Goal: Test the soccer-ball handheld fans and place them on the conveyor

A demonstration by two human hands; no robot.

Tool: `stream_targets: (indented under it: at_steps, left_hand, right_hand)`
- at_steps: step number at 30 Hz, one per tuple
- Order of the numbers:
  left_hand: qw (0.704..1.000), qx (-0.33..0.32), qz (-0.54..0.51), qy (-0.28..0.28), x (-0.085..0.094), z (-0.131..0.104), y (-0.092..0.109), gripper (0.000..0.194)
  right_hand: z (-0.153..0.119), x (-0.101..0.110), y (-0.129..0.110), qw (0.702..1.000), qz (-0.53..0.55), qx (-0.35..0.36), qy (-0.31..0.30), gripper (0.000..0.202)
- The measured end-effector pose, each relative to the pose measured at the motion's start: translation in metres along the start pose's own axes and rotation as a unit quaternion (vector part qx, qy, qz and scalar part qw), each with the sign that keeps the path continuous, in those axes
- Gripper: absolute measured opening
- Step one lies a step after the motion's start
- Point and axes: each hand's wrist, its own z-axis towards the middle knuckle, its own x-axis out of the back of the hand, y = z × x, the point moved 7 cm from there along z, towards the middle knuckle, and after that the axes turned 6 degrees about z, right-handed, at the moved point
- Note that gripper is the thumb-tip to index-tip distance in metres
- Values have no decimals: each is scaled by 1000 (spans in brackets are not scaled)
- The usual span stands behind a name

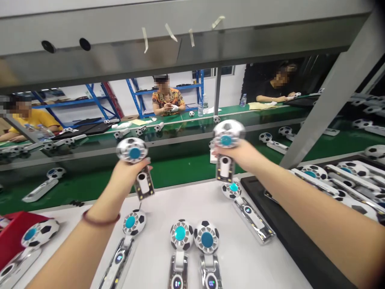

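Observation:
My left hand (128, 172) is wrapped round the neck of a soccer-ball handheld fan (132, 149), whose clear handle hangs below the fingers. In my right hand (240, 155) is a matching soccer-ball handheld fan (229, 131), raised over the far edge of the white table; its head is slightly blurred. Beneath my hands, two fans (180, 237) (207, 239) lie side by side with their displays lit. Another lit fan (134, 222) lies by my left forearm, and one more (248, 210) lies at an angle below my right hand.
A green conveyor belt (171, 168) carrying several fans runs behind the white table (162, 208). A black tray (255, 196) of fans stands on the right, a red bin (18, 228) on the left. A grey metal frame crosses above. Several people sit across the belt.

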Motion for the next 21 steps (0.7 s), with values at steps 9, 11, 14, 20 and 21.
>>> stream_targets:
  at_steps: [9, 11, 14, 20, 21]
  left_hand:
    - [975, -29, 218, 9, -47, 93, -22, 40]
    - [966, -64, 249, -30, -50, 67, -19, 31]
    - [920, -107, 342, -158, -61, -6, -21, 27]
    - [863, 75, 382, -321, -63, -160, -69, 46]
    - [864, 92, 375, -323, -65, -176, -74, 49]
  right_hand:
    - [96, -9, 73, 932, -329, -143, -50, 60]
    - [71, 10, 79, 913, -365, -167, -68, 45]
    - [10, 27, 90, 899, -374, -201, -110, 34]
    - [-91, 13, 119, 909, -334, -221, -112, 67]
    - [-97, 8, 124, 908, -333, -230, -104, 73]
